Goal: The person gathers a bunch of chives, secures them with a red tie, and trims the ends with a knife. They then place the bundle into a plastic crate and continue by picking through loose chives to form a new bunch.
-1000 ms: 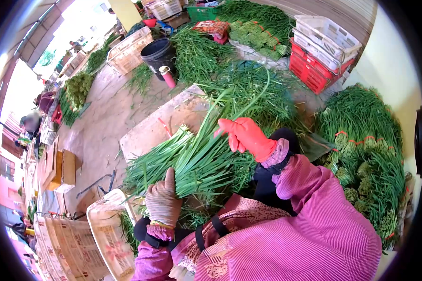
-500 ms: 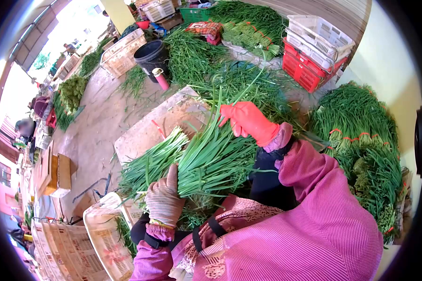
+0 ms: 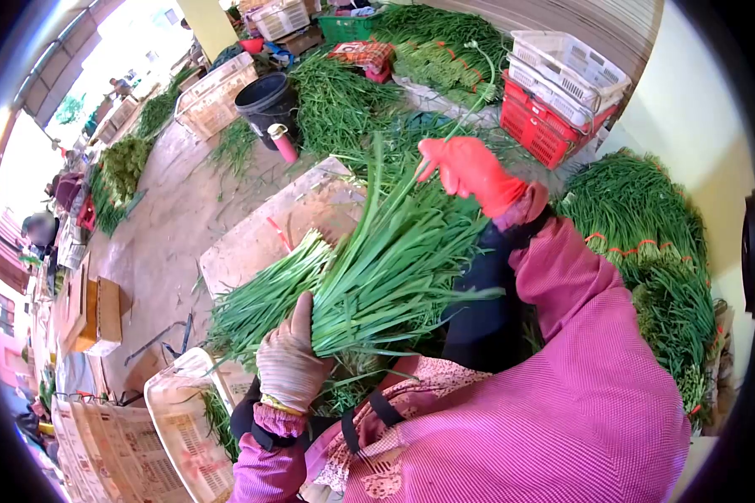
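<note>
My left hand [image 3: 292,360], in a striped knit glove, is closed around the lower end of a thick bunch of green garlic chives [image 3: 394,268], whose leaves fan out up and to the right. At the upper right of the bunch, my right hand [image 3: 474,172], in a red rubber glove, pinches a long thin chive stalk [image 3: 484,69] with a pale bud at its tip. A second chive bunch [image 3: 268,289], pale stems upward, lies beside the first on a worn board [image 3: 252,239]. A red band [image 3: 279,234] lies on the board by those stems.
Piled chives [image 3: 340,101] lie beyond the board, and banded bundles [image 3: 637,218] at right. A black bucket [image 3: 267,101], pink bottle [image 3: 283,144], stacked crates [image 3: 545,117], plastic basket [image 3: 164,402] and cardboard box [image 3: 101,314] stand around. People sit far left.
My right hand has moved up and to the right with the stalk, away from the bunch. My left hand keeps its hold on the chives, nearly unmoved.
</note>
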### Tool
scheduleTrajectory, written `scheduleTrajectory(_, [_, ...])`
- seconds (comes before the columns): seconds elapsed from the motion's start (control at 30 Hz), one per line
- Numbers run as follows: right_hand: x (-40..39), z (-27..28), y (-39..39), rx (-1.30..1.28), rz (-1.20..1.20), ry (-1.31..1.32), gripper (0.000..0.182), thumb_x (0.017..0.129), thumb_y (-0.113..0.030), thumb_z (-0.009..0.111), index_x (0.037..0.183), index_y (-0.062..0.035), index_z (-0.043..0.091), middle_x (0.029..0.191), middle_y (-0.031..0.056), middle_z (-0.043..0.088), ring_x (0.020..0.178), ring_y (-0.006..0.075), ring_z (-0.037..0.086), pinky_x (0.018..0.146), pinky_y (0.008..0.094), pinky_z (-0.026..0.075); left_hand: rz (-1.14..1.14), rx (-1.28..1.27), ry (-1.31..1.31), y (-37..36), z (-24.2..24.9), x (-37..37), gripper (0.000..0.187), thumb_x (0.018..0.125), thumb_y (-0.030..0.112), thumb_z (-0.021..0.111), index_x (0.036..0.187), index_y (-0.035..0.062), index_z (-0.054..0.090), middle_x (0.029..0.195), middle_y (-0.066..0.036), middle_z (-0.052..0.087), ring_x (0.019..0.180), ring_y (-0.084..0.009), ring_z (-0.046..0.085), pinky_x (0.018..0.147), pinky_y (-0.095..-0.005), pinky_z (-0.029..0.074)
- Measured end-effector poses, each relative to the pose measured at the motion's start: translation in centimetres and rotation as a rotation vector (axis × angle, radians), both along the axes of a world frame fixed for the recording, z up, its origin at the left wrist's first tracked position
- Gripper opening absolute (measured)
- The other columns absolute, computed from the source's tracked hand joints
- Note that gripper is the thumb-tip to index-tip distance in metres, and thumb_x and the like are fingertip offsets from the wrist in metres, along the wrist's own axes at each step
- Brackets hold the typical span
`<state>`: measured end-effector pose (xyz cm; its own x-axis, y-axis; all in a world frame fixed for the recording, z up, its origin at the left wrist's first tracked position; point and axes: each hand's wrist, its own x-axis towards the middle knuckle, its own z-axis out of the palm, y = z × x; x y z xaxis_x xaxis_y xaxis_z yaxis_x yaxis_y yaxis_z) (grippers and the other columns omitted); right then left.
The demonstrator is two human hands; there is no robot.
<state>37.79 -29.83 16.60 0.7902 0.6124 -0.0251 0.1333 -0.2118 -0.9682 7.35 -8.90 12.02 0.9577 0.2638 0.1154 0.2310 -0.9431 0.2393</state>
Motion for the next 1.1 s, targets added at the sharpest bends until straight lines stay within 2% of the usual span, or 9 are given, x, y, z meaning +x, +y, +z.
scheduleTrajectory(0.27, [13.6,2.2,-10.9,0.516,-0.427,0.09,0.04,0.096,-0.037,0.059,0.098,0.002,0.068,0.058,-0.0093,0.038,0.045,0.0031,0.03,0.039,0.0201,0.023,0.198,-0.25,0.052,2.9,-3.4,-4.4,0.084,0.069,0.024,0.08,0.141,0.0077,0.041,0.112,-0.02,0.067,0.103,-0.0381,0.065,0.087,-0.042,0.053])
scheduleTrajectory(0.4, [15.8,3.3,-10.8,0.716,-0.572,-0.018,0.045,0.096,-0.041,0.06,0.109,0.0018,0.065,0.075,0.0002,0.062,0.051,0.0052,0.046,0.046,0.023,0.041,0.275,-1.205,0.0,3.7,-4.7,-5.3,0.055,0.071,-0.002,0.074,0.123,0.0034,0.056,0.101,-0.004,0.067,0.086,-0.0161,0.062,0.077,-0.0305,0.052])
scheduleTrajectory(0.47, [13.5,1.9,-9.5,0.677,-0.488,-0.155,0.045,0.095,-0.042,0.061,0.111,0.0004,0.065,0.09,0.0081,0.07,0.062,0.0094,0.06,0.054,0.0258,0.05,0.464,-1.191,0.253,4.8,-4.7,-5.5,0.042,0.073,-0.002,0.07,0.114,0.004,0.061,0.097,-0.002,0.066,0.083,-0.0132,0.061,0.074,-0.029,0.052])
scheduleTrajectory(0.53, [11.8,0.7,-8.0,0.18,-0.364,0.058,0.056,0.095,-0.05,0.059,0.115,0.002,0.064,0.094,0.0155,0.072,0.077,0.0177,0.07,0.064,0.029,0.055,-0.011,-0.897,0.12,8.9,-10.8,-6.5,0.044,0.075,0.013,0.075,0.116,0.0035,0.061,0.098,-0.003,0.066,0.081,-0.0146,0.06,0.07,-0.0323,0.052])
scheduleTrajectory(0.6, [13.5,-4.0,-7.0,0.147,0.145,0.363,0.054,0.092,-0.05,0.063,0.111,0.0002,0.065,0.092,0.0148,0.072,0.076,0.0212,0.07,0.067,0.0321,0.057,0.191,-1.536,-0.041,4.5,-5.1,-5.9,0.036,0.07,0.024,0.078,0.098,0.0038,0.066,0.089,-0.001,0.066,0.082,-0.0168,0.061,0.075,-0.0359,0.052])
scheduleTrajectory(0.8, [-4.7,-11.1,-0.5,-0.068,0.833,0.746,0.068,0.095,-0.041,0.062,0.146,-0.0037,0.036,0.134,0.0154,0.057,0.116,0.0256,0.061,0.092,0.0388,0.052,0.004,-2.297,0.104,3.2,-5.4,-4.8,0.069,0.072,0.007,0.077,0.134,0.0003,0.049,0.12,-0.011,0.063,0.101,-0.0229,0.065,0.084,-0.0369,0.057])
scheduleTrajectory(0.83, [-8.9,-9.7,0.0,-0.059,0.779,0.594,0.059,0.094,-0.054,0.058,0.131,-0.009,0.051,0.104,-0.0029,0.06,0.092,0.0069,0.055,0.076,0.0234,0.048,0.019,-2.29,0.121,3.2,-5.8,-4.5,0.068,0.071,0.004,0.076,0.133,0.0002,0.05,0.12,-0.011,0.063,0.101,-0.0231,0.065,0.084,-0.0371,0.057])
scheduleTrajectory(1.03, [-11.8,-7.3,5.9,0.162,0.802,0.39,0.077,0.087,-0.063,0.062,0.136,-0.005,0.052,0.118,0.005,0.062,0.108,0.0145,0.055,0.096,0.03,0.044,-0.26,-1.365,0.112,3.3,-10.3,-1.6,0.057,0.077,0.008,0.071,0.132,0.0033,0.053,0.113,-0.004,0.064,0.097,-0.0164,0.06,0.09,-0.0314,0.049])
scheduleTrajectory(1.1, [-12.8,-4.4,6.5,0.34,0.647,0.467,0.069,0.085,-0.053,0.071,0.13,-0.0035,0.056,0.123,0.008,0.064,0.116,0.017,0.056,0.101,0.033,0.042,-0.113,-1.448,0.069,-0.2,-6.3,-0.7,0.054,0.078,0.005,0.07,0.13,0.0036,0.055,0.114,-0.001,0.063,0.102,-0.0156,0.058,0.094,-0.0318,0.046])
